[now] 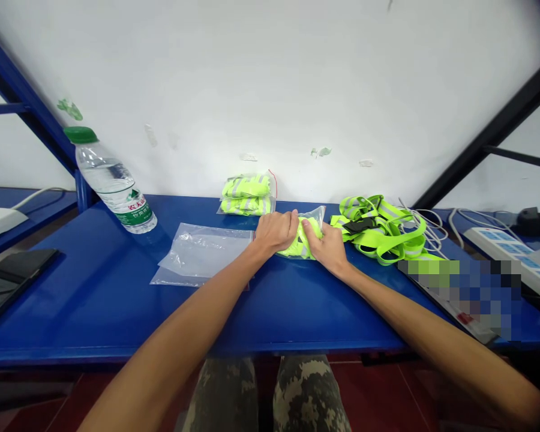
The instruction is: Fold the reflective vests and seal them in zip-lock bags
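Note:
Both of my hands grip a clear plastic bag (315, 214) with a folded neon-yellow reflective strap (300, 245) inside. My left hand (276, 231) is closed over the bag's left side, its knuckles upward. On the opposite side my right hand (328, 246) presses the bag with the thumb on top; its other fingers are mostly hidden. Flat clear bags (198, 252) lie just left of my left hand. To the right is a loose heap of neon reflective straps (387, 231) with a black buckle (360, 225).
Two packed bags of neon straps (246, 195) are stacked against the wall. A water bottle (117, 186) with a green cap stands at the left. A dark flat device (15, 276) lies near the left edge. White cables and a power strip (513, 255) are at the right.

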The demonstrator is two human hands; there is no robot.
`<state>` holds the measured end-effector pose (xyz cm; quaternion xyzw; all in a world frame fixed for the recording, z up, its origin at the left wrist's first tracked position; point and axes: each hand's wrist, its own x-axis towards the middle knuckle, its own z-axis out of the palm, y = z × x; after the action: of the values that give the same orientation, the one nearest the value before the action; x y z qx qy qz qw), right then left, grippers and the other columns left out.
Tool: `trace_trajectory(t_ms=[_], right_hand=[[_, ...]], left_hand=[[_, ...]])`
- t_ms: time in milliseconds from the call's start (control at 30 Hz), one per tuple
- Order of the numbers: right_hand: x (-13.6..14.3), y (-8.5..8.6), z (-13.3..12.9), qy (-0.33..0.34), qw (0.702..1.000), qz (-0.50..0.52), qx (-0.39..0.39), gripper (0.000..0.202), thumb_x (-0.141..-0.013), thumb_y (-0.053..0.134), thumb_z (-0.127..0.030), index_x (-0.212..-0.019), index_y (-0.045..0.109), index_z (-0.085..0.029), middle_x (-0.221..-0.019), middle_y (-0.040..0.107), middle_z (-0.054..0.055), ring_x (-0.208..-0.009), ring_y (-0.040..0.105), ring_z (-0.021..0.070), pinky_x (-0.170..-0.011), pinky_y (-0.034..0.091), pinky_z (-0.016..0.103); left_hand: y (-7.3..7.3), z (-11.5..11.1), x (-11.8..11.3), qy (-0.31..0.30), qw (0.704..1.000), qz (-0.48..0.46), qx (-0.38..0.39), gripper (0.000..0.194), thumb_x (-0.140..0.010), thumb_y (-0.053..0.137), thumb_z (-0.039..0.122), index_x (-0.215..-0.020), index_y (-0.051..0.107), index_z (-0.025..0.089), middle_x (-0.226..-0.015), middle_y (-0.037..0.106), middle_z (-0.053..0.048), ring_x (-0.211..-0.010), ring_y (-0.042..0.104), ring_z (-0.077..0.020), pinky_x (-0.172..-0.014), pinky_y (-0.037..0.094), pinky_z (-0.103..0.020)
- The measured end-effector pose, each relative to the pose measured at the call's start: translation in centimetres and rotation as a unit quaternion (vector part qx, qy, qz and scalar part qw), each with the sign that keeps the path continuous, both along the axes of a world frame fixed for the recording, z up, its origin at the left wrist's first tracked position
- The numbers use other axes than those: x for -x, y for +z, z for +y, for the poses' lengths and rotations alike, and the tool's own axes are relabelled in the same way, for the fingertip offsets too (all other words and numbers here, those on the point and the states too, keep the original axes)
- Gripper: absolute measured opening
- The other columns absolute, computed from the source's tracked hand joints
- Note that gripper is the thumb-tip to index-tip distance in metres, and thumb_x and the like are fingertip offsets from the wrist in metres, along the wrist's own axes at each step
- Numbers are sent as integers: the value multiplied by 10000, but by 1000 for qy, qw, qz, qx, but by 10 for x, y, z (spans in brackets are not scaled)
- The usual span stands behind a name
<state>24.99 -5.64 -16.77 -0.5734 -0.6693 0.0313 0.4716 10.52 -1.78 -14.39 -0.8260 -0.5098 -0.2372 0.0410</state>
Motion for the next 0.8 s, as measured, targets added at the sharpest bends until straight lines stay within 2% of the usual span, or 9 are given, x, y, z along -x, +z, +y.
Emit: trace_trajectory(t_ms=[100,200,300,400,467,500,567,667,800], right_hand=[[-2,3,-7,5,999,16,31,459,-905,489,-552,-758,657,-150,-632,640,48,-580,585,185,-586,443,292],[-9,5,-13,82,993,37,80,407,-814,633,-531,-966,655,-153,-854,703,70,-725,629,207,-689,510,328],[-21,5,-6,143,975,108,130,540,-742,716,-517,-1140,589,-175,-973,696,77,-701,624,195,-630,537,337],[-31,9,18,93,976,156,119,624,-775,649,-595,-1223,545,-174,-1065,678,112,-763,638,223,-653,557,378],[-36,13,38,1,995,72,75,731,-771,635,-623,-1289,509,-122,-1235,608,187,-1038,609,303,-868,526,460],[-37,14,46,-52,998,3,46,810,-762,643,-626,-1337,468,-84,-1345,523,235,-1187,530,351,-970,465,505],[-37,14,57,-92,985,-144,12,779,-825,591,-580,-1381,433,-58,-1462,398,257,-1335,384,392,-1068,357,542],[-30,9,58,-44,957,-287,29,521,-958,407,-448,-1347,504,-116,-1429,469,196,-1273,448,354,-1033,388,483],[-21,8,48,-54,930,-356,76,487,-990,329,-432,-1321,530,-138,-1326,549,173,-1116,559,320,-911,449,407]], left_hand=[[0,1,3,-21,1000,-2,-5,587,-1024,174,391,-838,681,163,-817,726,-132,-756,678,-254,-675,441,-356],[2,3,6,-25,999,-30,-26,564,-1021,196,444,-851,658,169,-797,712,-102,-752,664,-243,-695,442,-352],[4,3,5,0,986,-115,-117,452,-993,331,496,-988,627,154,-932,701,-108,-921,637,-260,-831,446,-380],[4,2,3,11,960,-195,-202,376,-963,444,446,-1138,564,135,-1163,637,-144,-1137,542,-275,-985,397,-410],[2,1,1,-7,957,-200,-210,318,-957,457,366,-1162,544,138,-1221,605,-146,-1176,510,-269,-1014,384,-411],[0,1,0,-19,960,-192,-203,292,-955,452,325,-1162,542,139,-1221,602,-142,-1172,510,-263,-1014,387,-406],[-3,1,-1,-36,969,-167,-180,268,-948,443,271,-1158,546,141,-1204,607,-133,-1145,521,-257,-1000,401,-396],[-6,1,-2,-30,982,-126,-138,253,-936,447,242,-1134,568,141,-1175,615,-127,-1116,529,-263,-975,418,-396],[-8,1,-2,-20,995,-56,-86,256,-943,417,236,-1099,601,149,-1159,619,-126,-1098,536,-274,-926,444,-401]])
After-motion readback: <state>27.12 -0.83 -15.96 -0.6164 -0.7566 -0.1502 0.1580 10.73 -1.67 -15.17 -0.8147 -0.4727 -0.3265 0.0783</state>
